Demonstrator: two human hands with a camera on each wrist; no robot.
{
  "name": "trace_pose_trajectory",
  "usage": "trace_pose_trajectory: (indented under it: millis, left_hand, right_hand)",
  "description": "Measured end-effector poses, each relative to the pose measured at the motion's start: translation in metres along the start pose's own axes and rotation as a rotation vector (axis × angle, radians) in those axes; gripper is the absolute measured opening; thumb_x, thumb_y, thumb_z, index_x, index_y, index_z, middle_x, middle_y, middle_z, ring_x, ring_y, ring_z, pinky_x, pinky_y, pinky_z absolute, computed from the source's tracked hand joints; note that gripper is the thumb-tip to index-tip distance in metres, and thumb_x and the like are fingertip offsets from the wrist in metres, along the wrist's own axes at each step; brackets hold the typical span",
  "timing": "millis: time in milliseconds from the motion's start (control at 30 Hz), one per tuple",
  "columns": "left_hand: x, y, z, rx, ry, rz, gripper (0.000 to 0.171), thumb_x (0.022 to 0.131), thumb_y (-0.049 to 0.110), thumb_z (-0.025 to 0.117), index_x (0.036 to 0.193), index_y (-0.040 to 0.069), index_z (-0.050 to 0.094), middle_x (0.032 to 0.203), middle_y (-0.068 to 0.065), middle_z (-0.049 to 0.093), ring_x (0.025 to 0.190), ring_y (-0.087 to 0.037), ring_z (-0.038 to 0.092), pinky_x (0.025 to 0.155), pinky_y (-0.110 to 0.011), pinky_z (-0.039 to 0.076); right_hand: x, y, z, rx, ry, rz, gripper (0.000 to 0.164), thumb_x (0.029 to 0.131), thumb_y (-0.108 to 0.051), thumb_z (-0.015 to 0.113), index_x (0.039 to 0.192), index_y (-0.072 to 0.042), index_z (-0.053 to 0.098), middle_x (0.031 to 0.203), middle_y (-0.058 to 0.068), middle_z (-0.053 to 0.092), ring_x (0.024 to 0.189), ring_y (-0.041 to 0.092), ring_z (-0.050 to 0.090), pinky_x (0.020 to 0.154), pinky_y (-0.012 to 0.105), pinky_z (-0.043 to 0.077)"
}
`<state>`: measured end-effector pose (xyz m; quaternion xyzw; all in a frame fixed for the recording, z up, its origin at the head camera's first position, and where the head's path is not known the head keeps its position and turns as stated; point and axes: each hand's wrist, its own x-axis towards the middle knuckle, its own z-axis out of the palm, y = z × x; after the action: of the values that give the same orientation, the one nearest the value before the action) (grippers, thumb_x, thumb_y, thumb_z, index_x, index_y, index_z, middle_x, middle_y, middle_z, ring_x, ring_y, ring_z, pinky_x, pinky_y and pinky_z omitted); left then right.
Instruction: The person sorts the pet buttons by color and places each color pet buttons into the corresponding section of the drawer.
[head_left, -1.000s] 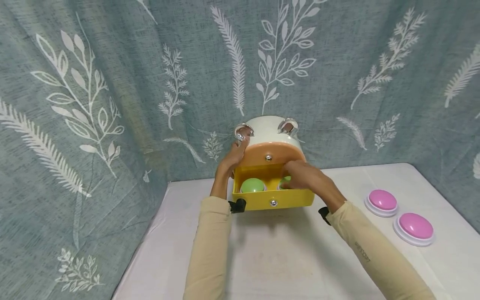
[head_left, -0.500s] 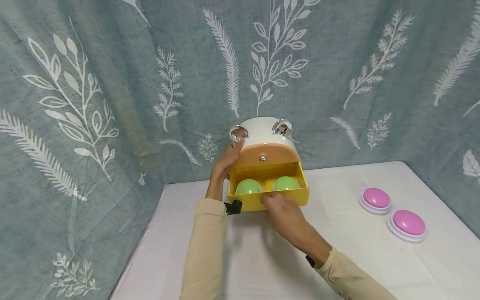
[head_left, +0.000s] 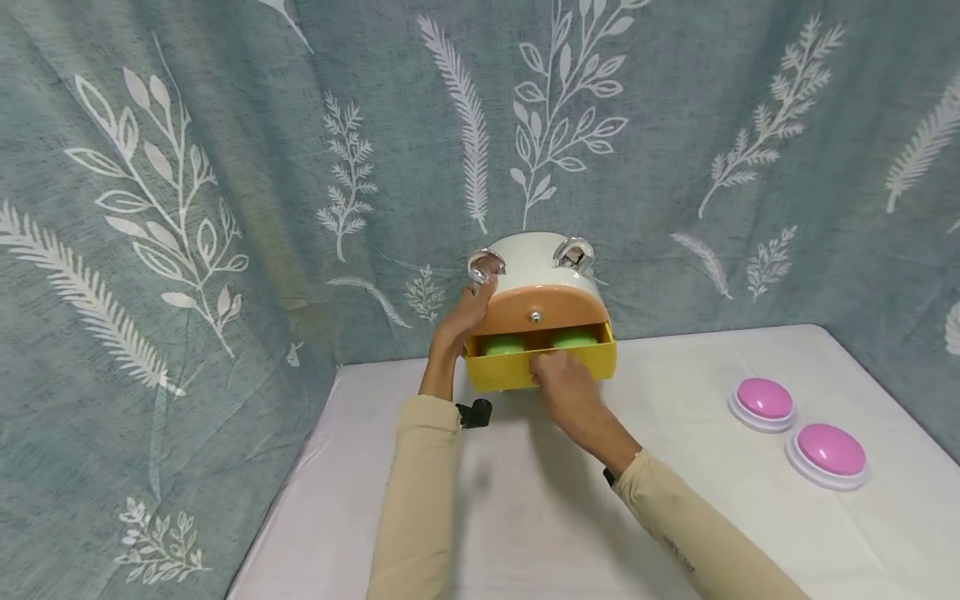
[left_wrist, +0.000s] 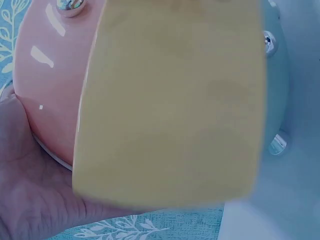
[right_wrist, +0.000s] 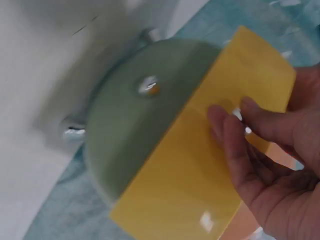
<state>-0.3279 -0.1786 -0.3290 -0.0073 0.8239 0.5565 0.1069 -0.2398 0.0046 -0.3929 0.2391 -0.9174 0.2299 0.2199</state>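
A small drawer cabinet with a white rounded top and silver ear-shaped rings stands at the table's back. Its yellow middle drawer is partly out, below an orange drawer. Inside the yellow drawer lie two green domed lights, their lower parts hidden by the drawer front. My left hand holds the cabinet's left side, thumb near the ear ring; its other fingers are mostly hidden. My right hand pinches the silver knob on the yellow front between thumb and fingers.
Two pink domed lights with white bases, a farther one and a nearer one, sit on the white-covered table at the right. A leaf-patterned teal curtain hangs right behind the cabinet. A green bottom drawer shows from below.
My right hand has come out of the yellow drawer to its front, and the drawer has slid partway inward with the green lights. The left hand has stayed on the cabinet.
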Motion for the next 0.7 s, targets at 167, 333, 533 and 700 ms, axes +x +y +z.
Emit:
trace_pose_trajectory:
  millis: [167,333,533,700]
  left_hand:
    - [-0.002,0.000,0.003,-0.006,-0.004,-0.026,0.088,0.108,0.064,0.028,0.167,0.010,-0.007,0.176,-0.017,-0.004,0.162,-0.037,0.013,0.125,-0.069,0.022]
    - [0.000,-0.001,0.004,-0.006,-0.006,-0.017,0.089,0.108,0.064,0.028,0.167,0.009,-0.009,0.176,-0.019,-0.002,0.159,-0.039,0.021,0.125,-0.066,0.026]
    - [0.002,-0.003,0.001,0.010,-0.008,0.014,0.088,0.109,0.063,0.025,0.167,0.007,-0.011,0.176,-0.018,-0.007,0.163,-0.037,0.011,0.131,-0.058,0.017]
    - [0.000,-0.001,0.000,0.025,-0.019,-0.010,0.089,0.108,0.065,0.023,0.167,0.009,-0.015,0.176,-0.017,-0.012,0.164,-0.038,0.007,0.129,-0.064,0.020]
  right_hand:
    - [0.013,0.021,0.013,0.035,0.055,-0.034,0.017,0.086,0.009,0.070,0.075,-0.003,0.071,0.065,0.004,0.059,0.062,0.017,0.048,0.060,0.033,0.045]
    - [0.024,0.033,0.020,0.054,0.064,-0.040,0.014,0.084,0.009,0.075,0.079,-0.003,0.074,0.073,0.007,0.069,0.066,0.019,0.056,0.065,0.038,0.054]
    - [0.027,0.034,0.025,0.069,0.114,-0.052,0.012,0.084,0.010,0.076,0.085,-0.003,0.076,0.084,0.010,0.077,0.077,0.025,0.070,0.071,0.040,0.059]
    - [0.027,0.032,0.028,0.094,0.164,-0.040,0.017,0.081,0.013,0.076,0.082,-0.004,0.075,0.084,0.008,0.077,0.077,0.025,0.071,0.069,0.040,0.059]
